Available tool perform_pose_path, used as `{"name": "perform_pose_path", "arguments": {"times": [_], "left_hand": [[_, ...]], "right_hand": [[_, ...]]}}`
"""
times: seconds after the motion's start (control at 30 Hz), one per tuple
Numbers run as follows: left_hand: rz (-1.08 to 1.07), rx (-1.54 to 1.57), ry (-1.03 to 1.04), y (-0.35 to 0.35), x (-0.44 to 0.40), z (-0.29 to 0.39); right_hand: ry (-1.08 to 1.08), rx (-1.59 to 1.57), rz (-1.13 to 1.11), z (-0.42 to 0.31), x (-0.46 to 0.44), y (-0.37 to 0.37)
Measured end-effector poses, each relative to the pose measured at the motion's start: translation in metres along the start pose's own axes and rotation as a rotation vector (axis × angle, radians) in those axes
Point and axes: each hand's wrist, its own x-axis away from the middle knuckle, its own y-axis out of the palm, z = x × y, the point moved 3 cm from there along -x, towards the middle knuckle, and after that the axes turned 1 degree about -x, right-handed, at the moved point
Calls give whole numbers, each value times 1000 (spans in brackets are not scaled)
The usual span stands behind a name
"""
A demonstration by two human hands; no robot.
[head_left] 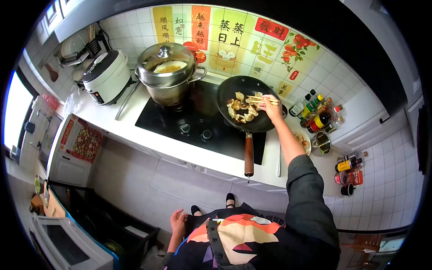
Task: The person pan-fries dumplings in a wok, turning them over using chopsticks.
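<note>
My right hand [272,109] is closed round a pair of light wooden chopsticks [257,100] over the right side of a black wok [228,90]. Their tips reach among several browned dumplings [240,118] lying in the wok. The wok sits on the right part of the black cooktop [173,130], its brown wooden handle [249,155] pointing toward me. My left hand [178,220] hangs low beside my body, away from the counter, with its fingers loosely curled and apart and nothing visible in it.
A lidded steel steamer pot [165,74] stands on the cooktop's left, beside a white rice cooker [105,77]. Right of the wok are a plate of food [302,140], a steel container [321,143] and several sauce bottles [318,121]. A metal utensil [279,162] lies near the counter's front edge.
</note>
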Motion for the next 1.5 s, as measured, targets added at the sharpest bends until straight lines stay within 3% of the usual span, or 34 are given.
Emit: {"name": "perform_pose_path", "arguments": {"times": [0.2,0.27,0.33,0.53,0.67,0.77,0.93,1.13,1.33,1.4,1.5], "left_hand": [[86,46,-33,-7,14,-9],[102,78,-29,-8,16,-11],[152,82,-54,-10,17,-21],[107,118,-92,3,17,-37],[83,120,-61,17,10,-28],[90,40,-53,22,9,-20],[123,58,-60,19,13,-19],[87,132,-51,21,15,-31],[112,101,-37,27,12,-30],[122,106,-40,26,13,-31],[132,112,-54,23,16,-36]], "right_hand": [[71,15,54,10,-34,11],[62,-70,-23,-2,-32,-2],[128,206,-66,-11,-23,-25],[305,301,-6,18,-2,-51],[136,251,70,33,-8,-36],[229,109,-26,36,-6,-29],[241,90,49,8,9,-46],[88,69,-49,6,7,-42],[112,187,-55,31,-2,-23],[217,-47,33,35,-5,-26],[291,-161,100,36,-6,-32]]}}
